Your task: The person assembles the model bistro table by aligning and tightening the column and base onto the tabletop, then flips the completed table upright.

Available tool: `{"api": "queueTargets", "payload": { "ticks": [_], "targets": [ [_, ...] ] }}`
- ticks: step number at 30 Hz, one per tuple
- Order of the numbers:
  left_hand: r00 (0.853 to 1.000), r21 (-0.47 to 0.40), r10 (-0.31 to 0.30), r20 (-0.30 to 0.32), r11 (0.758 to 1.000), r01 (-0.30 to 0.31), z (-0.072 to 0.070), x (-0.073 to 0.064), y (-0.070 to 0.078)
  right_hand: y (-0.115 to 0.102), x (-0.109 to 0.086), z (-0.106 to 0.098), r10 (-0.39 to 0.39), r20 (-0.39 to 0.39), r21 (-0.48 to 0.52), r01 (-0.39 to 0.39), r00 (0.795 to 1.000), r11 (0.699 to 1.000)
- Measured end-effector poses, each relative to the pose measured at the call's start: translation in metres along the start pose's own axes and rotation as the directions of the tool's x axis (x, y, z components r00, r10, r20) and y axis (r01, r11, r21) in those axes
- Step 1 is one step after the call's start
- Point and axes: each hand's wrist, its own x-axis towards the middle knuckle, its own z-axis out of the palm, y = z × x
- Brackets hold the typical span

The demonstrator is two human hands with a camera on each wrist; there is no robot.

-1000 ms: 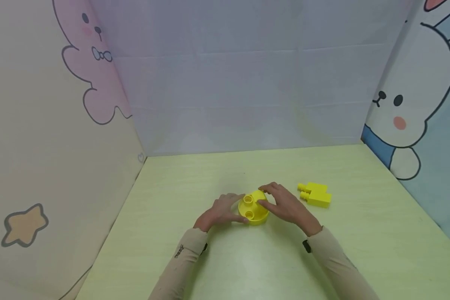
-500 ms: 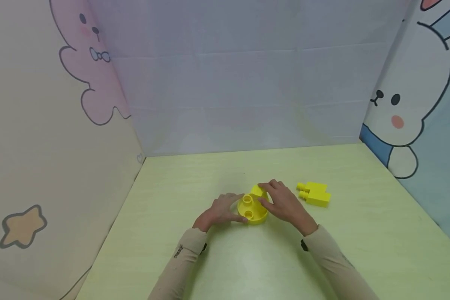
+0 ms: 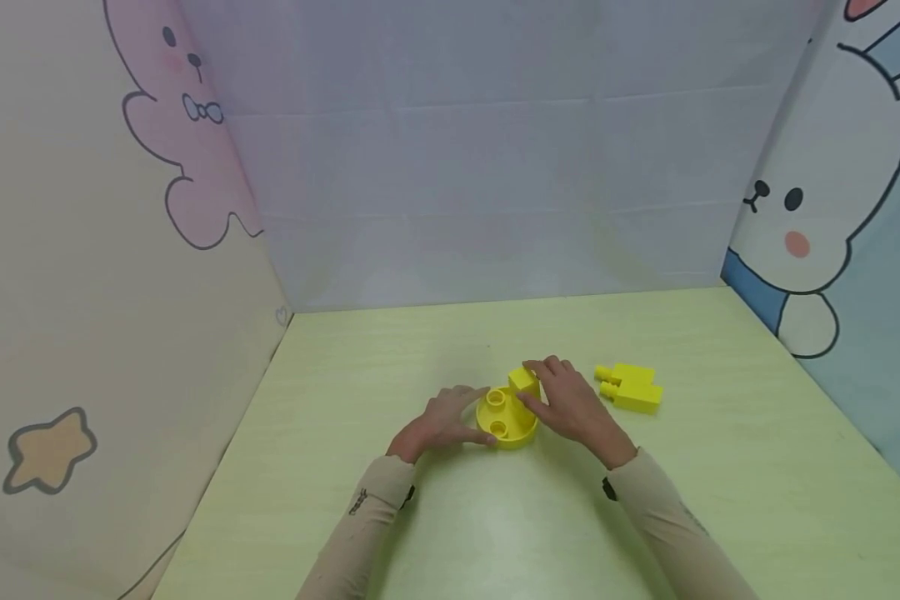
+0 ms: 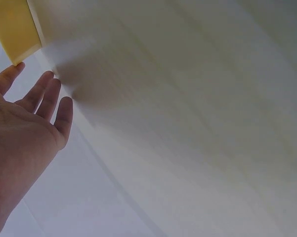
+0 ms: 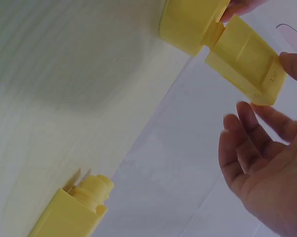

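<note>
A round yellow dish-like base (image 3: 507, 442) with ring-shaped sockets sits on the table, two of its sockets showing. My left hand (image 3: 444, 419) holds it from the left, thumb at the front rim and index finger at the back. With thumb and index finger, my right hand (image 3: 570, 408) pinches a yellow rectangular block (image 3: 523, 381) over the base's back right. The right wrist view shows this block (image 5: 247, 59) with its narrow neck toward the round base (image 5: 185, 24); its other fingers are spread loosely. The left wrist view shows an index fingertip (image 4: 20, 66) at the base's edge.
Two more yellow blocks with threaded necks, a back one (image 3: 633, 372) and a front one (image 3: 637, 397), lie side by side to the right of my right hand. Cloth walls with cartoon prints border the pale table (image 3: 390, 350) on three sides.
The yellow block in my right hand has gone from tilted over the base to nearly upright, shifting slightly right. My left hand and the base have stayed in place.
</note>
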Motion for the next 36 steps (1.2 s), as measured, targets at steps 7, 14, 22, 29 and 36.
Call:
{"api": "queueTargets", "payload": {
  "ticks": [7,14,22,29,36],
  "targets": [
    [1.000,-0.011,-0.010,0.005,1.000,0.010,0.000,-0.001,0.001,0.002,-0.001,-0.001,0.100,-0.041,-0.036,-0.102,0.994,0.994],
    [1.000,-0.004,-0.012,0.003,1.000,0.012,-0.001,-0.001,0.002,0.005,-0.003,-0.006,0.091,0.020,-0.011,-0.091,0.996,0.996],
    [1.000,-0.016,-0.017,0.014,1.000,0.018,-0.002,-0.002,0.003,0.007,-0.006,-0.014,0.133,0.053,-0.080,-0.129,0.990,0.988],
    [1.000,-0.014,-0.019,0.012,1.000,0.019,-0.002,-0.001,0.003,0.009,-0.011,-0.019,0.024,0.052,-0.086,-0.019,0.998,0.996],
    [1.000,-0.013,-0.005,0.011,1.000,0.005,-0.002,-0.001,0.003,0.003,-0.017,-0.022,0.052,0.042,-0.162,-0.045,0.998,0.986]
  ]
}}
